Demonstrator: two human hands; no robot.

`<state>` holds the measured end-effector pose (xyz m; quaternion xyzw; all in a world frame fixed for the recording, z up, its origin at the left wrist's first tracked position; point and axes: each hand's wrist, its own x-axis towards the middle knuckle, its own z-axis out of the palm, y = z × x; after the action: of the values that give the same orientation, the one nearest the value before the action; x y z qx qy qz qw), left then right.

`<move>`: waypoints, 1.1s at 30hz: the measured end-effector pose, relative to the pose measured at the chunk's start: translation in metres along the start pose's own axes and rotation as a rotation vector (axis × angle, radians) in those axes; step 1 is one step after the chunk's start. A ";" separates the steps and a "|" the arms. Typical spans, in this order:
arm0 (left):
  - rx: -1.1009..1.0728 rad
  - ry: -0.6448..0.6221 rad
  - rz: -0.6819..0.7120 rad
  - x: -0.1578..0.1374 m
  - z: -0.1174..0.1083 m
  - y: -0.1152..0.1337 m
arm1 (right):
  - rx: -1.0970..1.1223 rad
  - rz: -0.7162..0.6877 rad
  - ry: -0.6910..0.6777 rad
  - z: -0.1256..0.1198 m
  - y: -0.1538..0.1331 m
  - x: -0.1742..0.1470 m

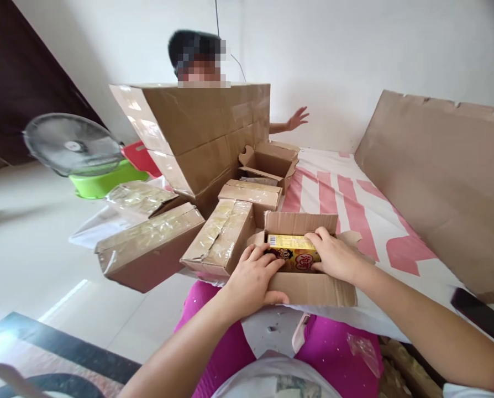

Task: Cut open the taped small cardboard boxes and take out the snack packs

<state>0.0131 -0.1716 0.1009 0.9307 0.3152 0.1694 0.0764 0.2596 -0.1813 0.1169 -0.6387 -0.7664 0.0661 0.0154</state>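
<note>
In front of me an open cardboard box [313, 288] sits at the table's near edge, its flaps folded outward. Inside it lies a yellow printed packet box [294, 260] with red and dark graphics and a barcode. My left hand [253, 279] is on the cardboard box's near left side. Its fingertips reach over to the left end of the packet box, and its thumb lies on the front flap. My right hand [336, 255] holds the packet box's right end, thumb on the near face and fingers on top.
Several taped cartons [220, 235] stand to the left. A big carton [214, 127] partly hides a person [197, 55] whose hand [297, 119] shows beyond it. Another open box [267, 160] is at the back. A large cardboard sheet or carton [437, 182] rises at right.
</note>
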 end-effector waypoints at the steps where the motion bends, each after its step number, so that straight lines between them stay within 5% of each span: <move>1: 0.009 -0.022 -0.004 0.000 0.003 0.001 | 0.021 0.021 -0.001 0.002 0.000 0.001; 5: 0.089 0.052 -0.053 0.002 0.011 0.008 | 0.157 0.081 0.054 -0.002 0.006 -0.003; 11: 0.262 0.191 -0.139 0.013 0.002 -0.007 | 0.758 -0.048 0.570 -0.045 0.037 -0.033; 14: 0.345 0.233 -0.221 0.021 0.006 -0.021 | 1.086 0.006 0.664 -0.049 0.061 -0.058; 19: 0.309 0.364 -0.229 0.021 0.018 0.001 | 1.151 0.227 0.711 -0.003 0.100 -0.107; 21: 0.178 0.417 -0.106 0.019 0.025 0.026 | 1.107 0.316 0.692 0.024 0.113 -0.124; 24: -0.081 0.312 0.077 0.024 0.048 0.063 | 1.075 0.385 0.532 0.063 0.121 -0.142; 27: -0.264 0.108 -0.073 0.040 0.085 0.086 | 1.001 0.340 0.386 0.096 0.112 -0.149; 30: -0.536 -0.081 -0.261 0.060 0.116 0.094 | 0.908 0.330 0.416 0.115 0.108 -0.153; 33: -0.789 0.000 -0.251 0.091 0.123 0.102 | 0.954 0.346 0.485 0.101 0.132 -0.149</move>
<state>0.1828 -0.2003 0.0365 0.7842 0.3373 0.2667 0.4473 0.4052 -0.3129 0.0097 -0.6742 -0.5101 0.2582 0.4675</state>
